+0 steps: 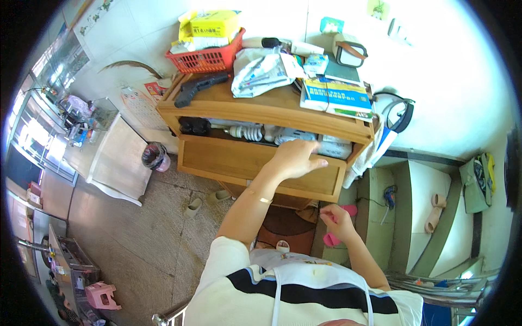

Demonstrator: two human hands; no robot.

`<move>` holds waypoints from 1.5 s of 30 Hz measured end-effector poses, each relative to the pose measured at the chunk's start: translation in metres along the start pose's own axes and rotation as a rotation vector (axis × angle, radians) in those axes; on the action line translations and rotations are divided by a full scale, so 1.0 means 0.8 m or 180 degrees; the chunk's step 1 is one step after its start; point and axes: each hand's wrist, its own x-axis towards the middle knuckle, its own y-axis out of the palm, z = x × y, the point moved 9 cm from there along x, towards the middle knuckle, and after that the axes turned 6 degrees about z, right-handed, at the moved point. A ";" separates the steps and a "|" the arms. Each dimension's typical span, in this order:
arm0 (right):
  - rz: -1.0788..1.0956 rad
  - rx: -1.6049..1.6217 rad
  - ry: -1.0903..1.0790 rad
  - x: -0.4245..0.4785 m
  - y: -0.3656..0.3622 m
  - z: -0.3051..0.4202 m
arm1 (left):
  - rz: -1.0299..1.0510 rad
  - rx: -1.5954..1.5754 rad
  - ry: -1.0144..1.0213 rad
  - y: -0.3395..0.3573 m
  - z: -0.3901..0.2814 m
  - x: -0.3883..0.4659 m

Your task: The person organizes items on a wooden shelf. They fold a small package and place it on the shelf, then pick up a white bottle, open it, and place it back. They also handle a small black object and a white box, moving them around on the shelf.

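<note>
My left hand (295,159), with a bracelet at the wrist, is over the wooden front panel (220,161) of a cabinet compartment standing open. Its thumb is spread from the blurred fingers, and nothing shows between them. Whether it touches the panel I cannot tell. Inside the compartment are a spiral energy-saving bulb (246,133), a dark object (195,126) and some pale packages (334,147) close to my left fingertips. My right hand (338,222) hangs lower, right of the panel, fingers loosely curled with a gap and nothing visible in them. Pink slippers (332,240) lie below it.
The cabinet top (212,95) holds a red basket (208,59), a black gun-shaped object (200,87), a plastic bag (265,73) and books (336,95). Tiled steps (381,203) rise at right, with a blue tool (390,197) on them. A waste bin (157,157) stands left.
</note>
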 end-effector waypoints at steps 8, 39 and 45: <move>-0.0007 0.0489 0.0180 -0.010 0.014 -0.027 | -0.2762 0.2039 -0.0150 -0.177 0.041 0.016; 0.1829 0.0561 -0.0098 0.132 0.292 0.079 | -0.4517 -0.5305 -0.3140 0.125 0.650 -0.600; 0.2558 0.0083 -0.0039 0.194 0.479 0.078 | -0.5004 -0.5710 -0.2961 0.017 0.859 -0.607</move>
